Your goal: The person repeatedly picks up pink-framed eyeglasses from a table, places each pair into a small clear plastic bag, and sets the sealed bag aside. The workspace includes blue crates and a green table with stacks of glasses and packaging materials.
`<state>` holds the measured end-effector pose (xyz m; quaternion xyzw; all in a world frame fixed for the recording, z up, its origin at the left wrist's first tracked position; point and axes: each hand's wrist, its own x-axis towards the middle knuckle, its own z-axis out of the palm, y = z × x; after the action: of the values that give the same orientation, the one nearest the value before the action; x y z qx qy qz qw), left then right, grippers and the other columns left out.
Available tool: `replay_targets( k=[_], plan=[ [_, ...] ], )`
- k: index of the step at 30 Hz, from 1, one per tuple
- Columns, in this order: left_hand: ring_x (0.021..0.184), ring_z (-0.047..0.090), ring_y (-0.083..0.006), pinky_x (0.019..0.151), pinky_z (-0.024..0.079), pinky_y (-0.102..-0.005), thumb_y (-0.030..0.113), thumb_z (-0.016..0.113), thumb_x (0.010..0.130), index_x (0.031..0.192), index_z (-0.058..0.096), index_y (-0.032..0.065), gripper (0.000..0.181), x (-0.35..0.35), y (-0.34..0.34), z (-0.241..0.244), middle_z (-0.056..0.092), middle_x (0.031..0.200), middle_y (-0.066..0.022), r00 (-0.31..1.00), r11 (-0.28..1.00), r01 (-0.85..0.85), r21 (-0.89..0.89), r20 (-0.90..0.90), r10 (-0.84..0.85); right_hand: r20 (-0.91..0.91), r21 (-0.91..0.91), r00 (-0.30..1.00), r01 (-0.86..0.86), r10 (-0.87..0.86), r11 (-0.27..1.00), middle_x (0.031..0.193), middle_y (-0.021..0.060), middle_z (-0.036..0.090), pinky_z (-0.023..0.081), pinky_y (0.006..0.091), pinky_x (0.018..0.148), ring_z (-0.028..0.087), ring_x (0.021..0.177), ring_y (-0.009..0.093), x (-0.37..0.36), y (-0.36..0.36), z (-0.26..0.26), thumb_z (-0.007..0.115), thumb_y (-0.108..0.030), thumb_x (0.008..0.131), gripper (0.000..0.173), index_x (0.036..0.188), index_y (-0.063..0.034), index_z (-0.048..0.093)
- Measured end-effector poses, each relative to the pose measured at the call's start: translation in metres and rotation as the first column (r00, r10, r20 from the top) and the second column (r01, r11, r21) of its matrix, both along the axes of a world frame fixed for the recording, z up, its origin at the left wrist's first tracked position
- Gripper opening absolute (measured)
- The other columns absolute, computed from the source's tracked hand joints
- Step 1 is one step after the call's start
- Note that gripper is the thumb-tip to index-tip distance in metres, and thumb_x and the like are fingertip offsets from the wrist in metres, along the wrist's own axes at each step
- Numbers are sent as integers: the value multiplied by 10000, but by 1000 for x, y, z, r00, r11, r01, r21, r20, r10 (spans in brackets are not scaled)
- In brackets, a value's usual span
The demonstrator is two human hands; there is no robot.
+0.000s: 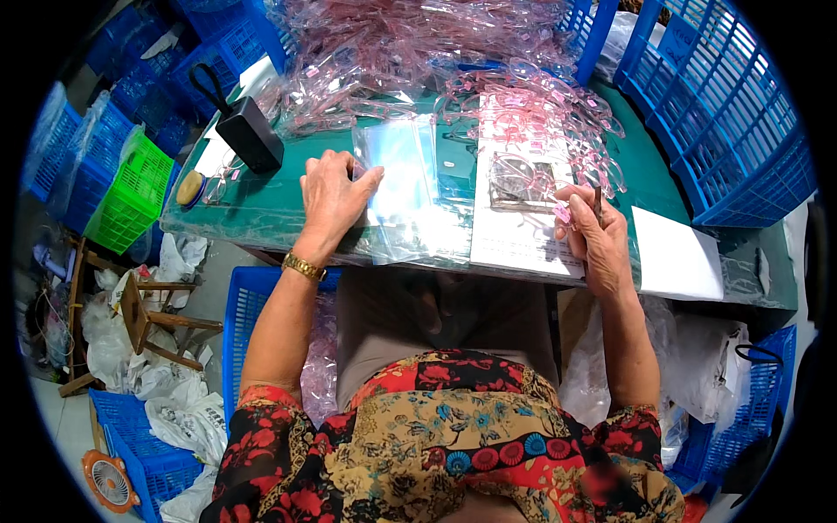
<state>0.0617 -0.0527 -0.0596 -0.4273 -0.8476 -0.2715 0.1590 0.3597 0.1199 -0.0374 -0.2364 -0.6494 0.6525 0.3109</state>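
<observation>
My left hand [337,193] lies on the table at the left edge of a stack of clear plastic sleeves [402,170]. Its thumb is spread from the curled fingers and reaches over the sleeves; no held thing shows. In my right hand [598,235] is a pair of pink-framed eyeglasses [523,173] with a small pink tag [562,212] by the fingertips. A thin dark stick-like tool [597,201] also stands between those fingers. Beneath the eyeglasses lie a dark flat block [503,201] and a white printed sheet [516,242].
More pink eyeglasses [588,131] are heaped behind my right hand. Bagged eyeglasses [425,33] pile up at the back. A black box with a strap [252,134] and an oval sponge [191,188] stand left. A blue crate [719,124] borders the right; white paper [677,255] lies before it.
</observation>
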Motion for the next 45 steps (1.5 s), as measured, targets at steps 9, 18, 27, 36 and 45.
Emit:
replay_targets(
  k=[9,18,27,36,45],
  plan=[
    [499,556,-250,511,407,-389,302,557,889,703,672,-21,389,-13,-4,17,542,534,-162,878,982,187,-10,449,-163,42,147,999,-25,19,989,744,13,605,337,172,485,546,617,34,0,-6,3,581,-245,955,272,1058,0,638],
    [478,528,-233,518,414,-389,310,402,987,775,582,-50,456,-22,0,23,484,534,-143,935,918,354,-179,82,-345,14,470,995,-93,98,878,795,84,654,493,263,607,622,665,111,-47,-37,23,573,-68,924,168,1063,14,617],
    [441,558,-151,410,425,-292,223,567,936,761,585,-16,297,-19,-5,17,574,562,-69,823,961,250,123,497,-277,315,645,942,-302,116,702,661,94,633,452,287,547,631,594,139,-75,-43,18,590,-127,906,156,1022,-27,618],
    [431,533,-80,384,418,-219,227,576,931,806,661,-18,288,-22,-13,19,607,606,-36,599,955,191,228,743,-297,294,597,946,-291,133,748,687,99,626,444,284,540,639,612,133,-72,-43,9,590,-108,906,163,1044,-25,612],
    [421,467,-81,401,363,-239,314,510,979,631,508,34,446,-37,-19,7,517,526,-11,742,889,144,435,547,-388,228,572,966,-236,123,786,673,159,647,484,343,591,672,634,265,-74,-42,5,640,-87,834,189,1002,-7,607]
  ],
)
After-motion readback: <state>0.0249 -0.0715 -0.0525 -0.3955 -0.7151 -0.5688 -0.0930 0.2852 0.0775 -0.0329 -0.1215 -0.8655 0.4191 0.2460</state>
